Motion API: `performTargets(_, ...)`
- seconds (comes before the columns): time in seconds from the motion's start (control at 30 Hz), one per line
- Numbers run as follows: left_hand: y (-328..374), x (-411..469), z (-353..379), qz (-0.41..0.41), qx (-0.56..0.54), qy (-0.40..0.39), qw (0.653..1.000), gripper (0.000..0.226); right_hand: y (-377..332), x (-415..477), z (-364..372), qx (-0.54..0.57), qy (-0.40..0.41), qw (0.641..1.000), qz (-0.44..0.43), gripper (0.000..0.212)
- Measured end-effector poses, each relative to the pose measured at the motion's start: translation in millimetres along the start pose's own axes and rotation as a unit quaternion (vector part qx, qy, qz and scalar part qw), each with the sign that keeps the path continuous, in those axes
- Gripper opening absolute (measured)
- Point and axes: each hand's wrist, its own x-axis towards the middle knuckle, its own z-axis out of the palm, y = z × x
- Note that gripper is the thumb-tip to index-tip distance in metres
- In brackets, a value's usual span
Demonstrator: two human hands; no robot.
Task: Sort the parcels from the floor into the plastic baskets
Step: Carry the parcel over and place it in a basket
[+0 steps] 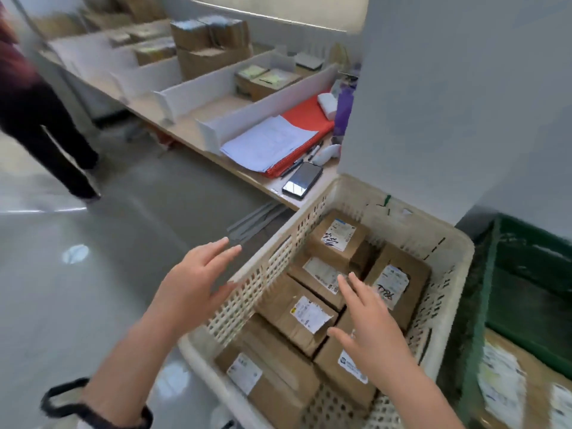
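Brightly and evenly lit, mostly from a window [272,13] along the top, itself burnt out to near white. Glossy across the floor [93,289], with broad pale glare at the left edge and a small round patch nearer the middle. Shiny too on the phone [301,180] screen. Hardly shadowed anywhere, only slightly darker deep inside the cream basket [312,218]. Smeared by motion throughout, worst on the walking person [37,119] at left, the green basket [532,243] at right and the shelf boxes [210,41] up top. Bent at the edges by the wide lens.
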Motion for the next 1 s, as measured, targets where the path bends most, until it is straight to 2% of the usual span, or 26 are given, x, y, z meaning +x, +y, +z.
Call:
performTargets(0.2,-40,-137,-77,-0.176,0.032,0.089,0.980,0.063,-103,-13,2,-0.094,-0.023,0.977,-0.193,0.076)
performTargets(0.33,-67,-234,-112,-0.283,0.056,0.137,0.948,0.062,-187,-16,27,-0.130,-0.045,0.949,-0.284,0.075)
performTargets(0.43,-86,-314,-138,-0.361,0.082,0.174,0.912,0.060,-257,-34,58,-0.171,-0.050,0.914,-0.363,0.078)
performTargets(0.53,-99,-407,-163,-0.445,0.092,0.205,0.867,0.061,-337,-68,99,-0.202,-0.061,0.867,-0.451,0.080)
performTargets(0.7,-100,-578,-194,-0.567,0.123,0.227,0.782,0.061,-462,-164,187,-0.158,-0.132,0.787,-0.581,0.076)
performTargets(0.87,-62,-710,-198,-0.698,0.139,0.253,0.655,0.061,-528,-255,266,-0.164,-0.229,0.680,-0.677,0.074)
performTargets(1.0,-26,-765,-176,-0.776,0.122,0.264,0.560,0.062,-562,-291,310,-0.192,-0.272,0.612,-0.717,0.074)
